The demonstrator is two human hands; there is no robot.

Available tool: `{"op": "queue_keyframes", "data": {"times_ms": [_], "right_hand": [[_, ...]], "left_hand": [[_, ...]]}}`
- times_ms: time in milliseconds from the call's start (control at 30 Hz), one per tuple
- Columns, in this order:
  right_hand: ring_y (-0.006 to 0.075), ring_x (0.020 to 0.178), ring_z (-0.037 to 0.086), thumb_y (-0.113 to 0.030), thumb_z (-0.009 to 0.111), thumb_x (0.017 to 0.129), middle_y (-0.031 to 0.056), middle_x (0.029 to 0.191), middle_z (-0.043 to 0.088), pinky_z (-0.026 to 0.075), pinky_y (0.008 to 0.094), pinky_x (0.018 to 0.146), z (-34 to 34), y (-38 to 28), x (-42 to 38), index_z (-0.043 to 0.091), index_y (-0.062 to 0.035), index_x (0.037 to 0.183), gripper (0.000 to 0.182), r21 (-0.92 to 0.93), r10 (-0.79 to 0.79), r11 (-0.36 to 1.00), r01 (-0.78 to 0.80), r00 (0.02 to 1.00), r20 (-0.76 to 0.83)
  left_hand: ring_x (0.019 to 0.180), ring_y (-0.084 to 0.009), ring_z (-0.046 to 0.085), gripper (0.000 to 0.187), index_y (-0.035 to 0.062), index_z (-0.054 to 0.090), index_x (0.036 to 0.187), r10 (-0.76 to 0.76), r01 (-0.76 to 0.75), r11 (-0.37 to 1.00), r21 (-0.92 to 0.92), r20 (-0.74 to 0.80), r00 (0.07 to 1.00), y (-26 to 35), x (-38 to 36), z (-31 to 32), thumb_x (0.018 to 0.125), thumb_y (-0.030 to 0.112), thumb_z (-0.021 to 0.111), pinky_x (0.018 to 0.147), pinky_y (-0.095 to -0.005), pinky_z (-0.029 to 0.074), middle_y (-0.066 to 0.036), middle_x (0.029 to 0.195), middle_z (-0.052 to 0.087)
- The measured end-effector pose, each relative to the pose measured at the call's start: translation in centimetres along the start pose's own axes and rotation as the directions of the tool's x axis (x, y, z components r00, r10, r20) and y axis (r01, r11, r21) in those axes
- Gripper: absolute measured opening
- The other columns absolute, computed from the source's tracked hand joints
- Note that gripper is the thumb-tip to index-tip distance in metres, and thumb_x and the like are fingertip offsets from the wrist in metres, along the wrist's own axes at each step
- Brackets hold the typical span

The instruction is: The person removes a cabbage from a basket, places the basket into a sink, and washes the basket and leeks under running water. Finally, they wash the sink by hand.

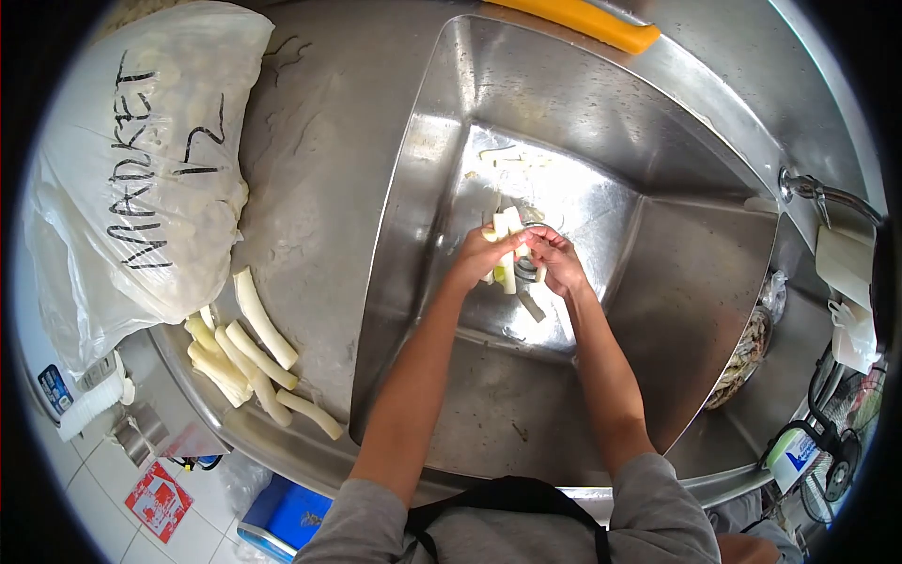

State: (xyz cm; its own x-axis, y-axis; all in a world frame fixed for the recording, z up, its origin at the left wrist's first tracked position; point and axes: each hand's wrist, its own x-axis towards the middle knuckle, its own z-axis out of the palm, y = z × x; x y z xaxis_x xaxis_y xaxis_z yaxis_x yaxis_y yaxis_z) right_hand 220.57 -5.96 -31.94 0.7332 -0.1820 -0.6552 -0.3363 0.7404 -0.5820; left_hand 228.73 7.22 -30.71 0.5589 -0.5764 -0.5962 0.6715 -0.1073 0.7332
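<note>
Over the steel sink basin, my left hand is closed around several pale, stick-like vegetable pieces. Close beside it on the right, my right hand has its fingers bent together at the same pieces, with a small pale bit at its fingertips. Thin peelings lie on the basin floor beyond my hands. A flat strip rests on the floor below them. More pale stalks lie in a loose pile on the steel counter to the left.
A full white plastic bag with black writing stands on the left counter. An orange-yellow object lies along the far rim. At right are a faucet and a container of scraps. A blue bin stands below left.
</note>
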Motion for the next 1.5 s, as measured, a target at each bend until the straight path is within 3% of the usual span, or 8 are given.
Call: {"op": "queue_keyframes", "data": {"times_ms": [133,300,567,667,767,1167,1233,1500], "right_hand": [[0.0061,0.063,0.049,-0.005,0.06,0.079,0.0013,0.073,0.058,0.041,0.0202,0.058,1.1,-1.4,0.2,0.058,0.0009,0.08,0.006,-0.61,-0.176,0.782,0.128,0.984,-0.019],[0.0063,0.067,0.05,-0.005,0.058,0.08,0.0025,0.072,0.06,0.043,0.0209,0.063,-1.0,-3.1,4.4,0.059,0.0031,0.088,0.011,-0.803,-0.353,0.545,0.24,0.935,0.039],[0.0152,0.083,0.058,-0.016,0.062,0.079,0.0093,0.091,0.062,0.047,0.0289,0.069,1.7,-2.3,3.1,0.057,-0.0015,0.103,0.028,-0.802,-0.14,0.45,0.393,0.918,0.372],[0.0204,0.092,0.057,-0.017,0.061,0.08,0.0147,0.101,0.059,0.047,0.0312,0.073,2.6,-1.1,3.9,0.057,-0.0006,0.103,0.029,-0.817,0.18,0.564,0.117,0.949,0.26],[0.0353,0.089,0.054,-0.016,0.051,0.084,0.021,0.097,0.055,0.044,0.0379,0.076,4.3,-0.8,3.7,0.051,-0.0005,0.106,0.027,-0.826,-0.003,0.142,0.546,0.835,0.551],[0.0357,0.076,0.058,-0.006,0.04,0.084,0.0214,0.09,0.056,0.047,0.0413,0.064,2.3,-1.4,9.2,0.038,-0.0044,0.104,0.02,-0.833,0.288,-0.326,0.447,0.886,0.363],[0.0363,0.073,0.059,-0.006,0.04,0.083,0.0217,0.092,0.054,0.05,0.0415,0.063,1.5,-2.3,13.6,0.038,-0.0055,0.102,0.019,-0.767,-0.12,-0.391,0.509,0.798,0.591],[0.0334,0.083,0.058,-0.023,0.062,0.073,0.0136,0.111,0.047,0.048,0.0415,0.069,0.9,-0.8,15.1,0.038,-0.0091,0.115,0.05,-0.894,-0.238,-0.411,0.18,0.925,0.296]], "left_hand": [[0.068,-0.0121,0.058,0.033,0.0009,0.057,0.1,-0.22,0.201,0.961,0.19,0.087,0.972,0.3,0.0,-1.7,0.074,0.019,0.067,0.059,-0.0252,0.047,-0.006,0.082,0.061],[0.071,-0.0147,0.061,0.035,0.0005,0.057,0.098,-0.343,0.33,0.921,0.207,0.028,0.939,-1.0,-0.8,-3.0,0.071,0.02,0.069,0.058,-0.0271,0.048,-0.008,0.081,0.061],[0.062,-0.0119,0.058,0.033,0.0019,0.058,0.093,-0.258,0.255,0.958,0.134,0.003,0.966,-0.5,-0.5,-2.9,0.068,0.018,0.072,0.055,-0.0251,0.047,-0.006,0.078,0.061],[0.062,-0.0113,0.058,0.03,0.0019,0.059,0.091,-0.236,0.234,0.957,0.171,-0.009,0.972,-1.0,0.0,-3.9,0.068,0.016,0.072,0.054,-0.025,0.047,-0.006,0.077,0.061],[0.062,-0.0114,0.058,0.027,0.0008,0.059,0.088,-0.198,0.207,0.952,0.225,-0.065,0.978,-1.6,0.0,-4.8,0.068,0.015,0.071,0.055,-0.0253,0.047,-0.006,0.076,0.061],[0.074,-0.0247,0.062,0.043,0.0028,0.062,0.087,-0.182,0.309,0.672,0.673,-0.254,0.95,-0.5,1.7,-3.3,0.055,0.029,0.072,0.068,-0.033,0.047,-0.014,0.08,0.063],[0.074,-0.0256,0.062,0.043,0.0026,0.062,0.087,-0.187,0.321,0.704,0.634,-0.27,0.944,-1.7,2.1,-3.8,0.055,0.03,0.072,0.069,-0.033,0.047,-0.015,0.08,0.063],[0.081,-0.0153,0.057,0.046,0.0017,0.054,0.104,-0.168,0.212,0.965,0.152,-0.258,0.951,-1.6,-0.1,-5.0,0.065,0.021,0.071,0.07,-0.028,0.045,-0.008,0.092,0.06]]}}
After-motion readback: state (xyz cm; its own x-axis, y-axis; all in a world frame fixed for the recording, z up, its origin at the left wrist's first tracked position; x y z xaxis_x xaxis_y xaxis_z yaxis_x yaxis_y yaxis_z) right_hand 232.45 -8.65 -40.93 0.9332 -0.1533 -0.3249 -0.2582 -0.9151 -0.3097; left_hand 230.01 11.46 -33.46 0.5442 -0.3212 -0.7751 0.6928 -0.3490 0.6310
